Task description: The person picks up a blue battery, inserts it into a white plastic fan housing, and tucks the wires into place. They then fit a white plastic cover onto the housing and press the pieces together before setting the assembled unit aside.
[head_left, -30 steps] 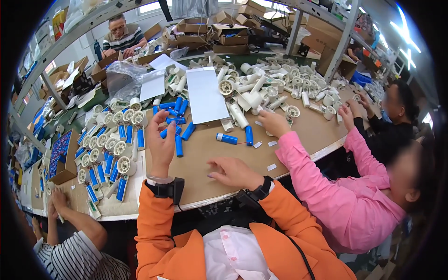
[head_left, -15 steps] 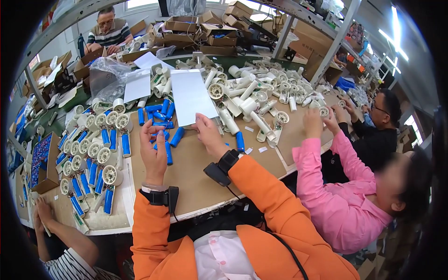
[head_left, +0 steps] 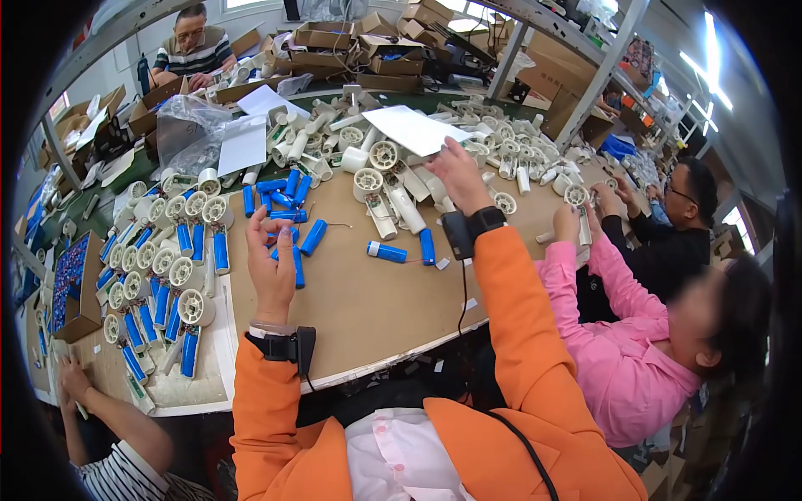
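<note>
Loosely curled and part-open, the left hand stood left of centre, beside blue cylinders; toward upper centre, the right hand grasped a white sheet, which extended up-left from its fingertips.

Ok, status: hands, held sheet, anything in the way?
Right hand pinching white sheet at one end. Left hand open, apparently empty, beside blue cylinders. White plastic parts crowd around the sheet.

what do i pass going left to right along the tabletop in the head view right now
Cardboard box, rows of white parts with blue batteries, left hand, loose blue battery with a white end, right hand, co-worker's pink sleeve.
</note>
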{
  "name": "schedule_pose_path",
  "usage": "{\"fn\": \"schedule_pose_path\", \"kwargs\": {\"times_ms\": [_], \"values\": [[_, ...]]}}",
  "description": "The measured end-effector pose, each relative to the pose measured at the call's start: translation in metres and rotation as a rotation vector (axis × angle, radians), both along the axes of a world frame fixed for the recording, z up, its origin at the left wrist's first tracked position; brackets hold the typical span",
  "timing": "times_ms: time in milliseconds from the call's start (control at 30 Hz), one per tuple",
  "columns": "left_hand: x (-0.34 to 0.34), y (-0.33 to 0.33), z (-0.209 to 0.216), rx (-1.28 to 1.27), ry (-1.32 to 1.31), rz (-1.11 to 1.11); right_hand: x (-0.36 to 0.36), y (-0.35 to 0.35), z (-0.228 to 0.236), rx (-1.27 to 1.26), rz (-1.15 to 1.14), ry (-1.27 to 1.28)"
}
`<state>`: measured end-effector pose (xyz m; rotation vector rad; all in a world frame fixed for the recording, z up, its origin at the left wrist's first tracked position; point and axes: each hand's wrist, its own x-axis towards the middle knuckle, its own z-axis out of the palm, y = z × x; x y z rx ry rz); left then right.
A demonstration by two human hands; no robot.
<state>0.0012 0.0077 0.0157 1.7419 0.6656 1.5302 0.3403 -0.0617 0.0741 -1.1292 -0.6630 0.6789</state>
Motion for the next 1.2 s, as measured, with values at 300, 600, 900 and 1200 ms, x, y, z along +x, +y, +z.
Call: {"fn": "schedule_pose_path", "kwargs": {"times_ms": [300, 600, 900, 1200], "values": [[-0.005, 0.002, 0.0, -0.013, 0.024, 0.028, -0.063, -0.033, -0.036, -0.603, -0.022, -1.029], [-0.003, 0.0, -0.002, -0.033, 0.05, 0.022, -0.076, -0.026, -0.068, -0.545, -0.052, -1.423], [-0.003, 0.001, -0.003, -0.065, 0.122, -0.026, -0.062, -0.039, -0.048, -0.479, 0.289, -0.538], [-0.002, -0.007, -0.002, -0.442, 0.227, -0.472, -0.14, -0.059, -0.056, -0.276, 0.564, -0.405]]}}
